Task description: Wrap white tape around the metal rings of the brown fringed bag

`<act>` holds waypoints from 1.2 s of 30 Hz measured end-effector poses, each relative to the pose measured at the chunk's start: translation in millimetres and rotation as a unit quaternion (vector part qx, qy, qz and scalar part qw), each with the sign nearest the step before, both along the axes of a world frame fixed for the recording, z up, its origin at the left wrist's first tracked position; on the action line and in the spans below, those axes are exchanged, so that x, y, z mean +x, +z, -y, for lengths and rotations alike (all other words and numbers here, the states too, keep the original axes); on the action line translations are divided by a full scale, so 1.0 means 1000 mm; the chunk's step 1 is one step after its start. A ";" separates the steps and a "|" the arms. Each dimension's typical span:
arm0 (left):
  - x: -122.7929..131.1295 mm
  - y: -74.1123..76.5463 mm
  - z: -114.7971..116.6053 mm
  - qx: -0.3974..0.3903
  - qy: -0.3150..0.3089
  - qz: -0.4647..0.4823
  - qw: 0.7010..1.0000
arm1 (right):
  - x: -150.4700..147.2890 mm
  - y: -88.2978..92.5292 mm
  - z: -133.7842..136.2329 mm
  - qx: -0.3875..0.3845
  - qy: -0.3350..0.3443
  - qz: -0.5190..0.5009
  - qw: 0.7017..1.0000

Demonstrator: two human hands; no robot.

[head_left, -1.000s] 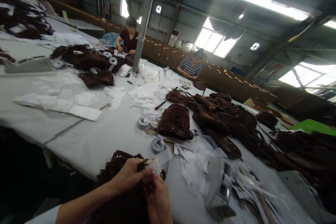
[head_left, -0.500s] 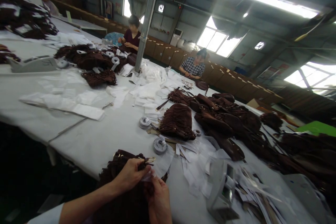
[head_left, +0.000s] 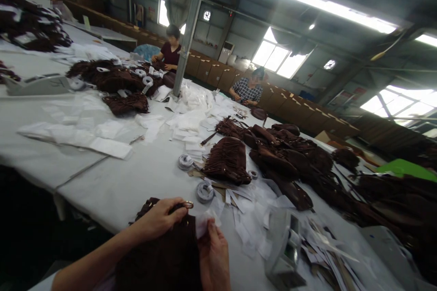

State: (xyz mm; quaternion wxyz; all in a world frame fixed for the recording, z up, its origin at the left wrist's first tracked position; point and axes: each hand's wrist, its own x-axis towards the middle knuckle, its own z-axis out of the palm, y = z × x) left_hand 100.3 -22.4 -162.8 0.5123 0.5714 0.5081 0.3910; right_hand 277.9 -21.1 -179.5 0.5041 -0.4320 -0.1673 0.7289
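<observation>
A dark brown fringed bag (head_left: 164, 254) lies at the table's near edge, at the bottom of the view. My left hand (head_left: 167, 218) is closed on its top edge, by a gold metal ring (head_left: 187, 204). Just right of it, my right hand (head_left: 213, 248) pinches a thin white paper (head_left: 205, 223) between thumb and fingers, beside the bag. The lower part of the bag is dark and partly covered by my left forearm.
Ahead on the table (head_left: 143, 177) lie another fringed bag (head_left: 227, 159), ribbon rolls (head_left: 205, 191) and loose papers. A tape dispenser (head_left: 285, 250) stands at right, near a long heap of brown bags (head_left: 300, 154). Two people work beyond a metal post (head_left: 191, 27).
My right hand has moved slightly right, away from my left hand, with the white paper. The metal ring now shows above my left fingers. The whole view has shifted a little.
</observation>
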 end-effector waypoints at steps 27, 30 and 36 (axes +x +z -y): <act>0.022 -0.012 -0.001 -0.120 0.085 0.159 0.976 | -0.020 0.003 -0.004 0.007 0.002 0.004 1.000; 0.023 -0.013 -0.002 -0.138 0.089 0.159 0.973 | -0.021 0.002 -0.001 0.021 0.016 0.026 0.999; 0.024 -0.006 0.001 -0.009 0.098 0.104 0.990 | -0.022 -0.002 0.005 0.066 0.052 0.045 0.995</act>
